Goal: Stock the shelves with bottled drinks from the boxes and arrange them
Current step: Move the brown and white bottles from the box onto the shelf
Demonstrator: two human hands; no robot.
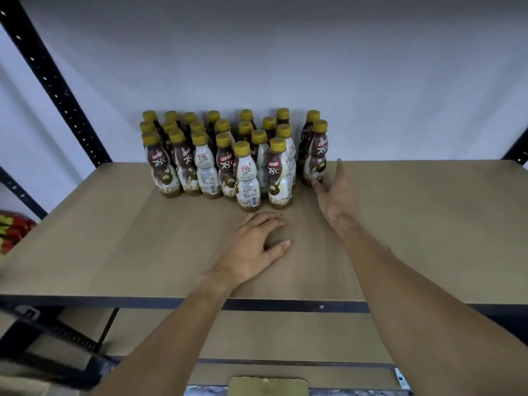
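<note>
Far to the left of the left fingers, a black post (54, 81) with small holes rises at a slant. Lower down, at the picture's edge, something red and green (11, 232) shows, too blurred to name. The brown shelf board (114, 238) lies under both hands.

The left hand (251, 247) rests palm down on this board and holds nothing. Its fingers (265, 220) are loosely stretched and lie close together, and the thumb is spread out to the right. Just beyond these fingertips stands the main group of bottles (200, 161). All are upright, with yellow caps and brown and white labels, in several rows that reach back to the pale wall (285, 52). The white-labelled bottle (247, 178) in the front is the nearest to the fingertips; whether they touch it cannot be told. A brown-labelled bottle (278, 172) stands just beside it on the right.

Across a narrow gap to the right, two more bottles (317, 150) stand one behind the other. The right hand (337, 201) is just beside them, with fingers straight and spread apart, gripping nothing. Its thumb tip is at the foot of the nearer of the two, and the index finger points toward the wall.

Below both wrists a lower board (257, 332) shows, and at the bottom edge a piece of cardboard (268, 385).
</note>
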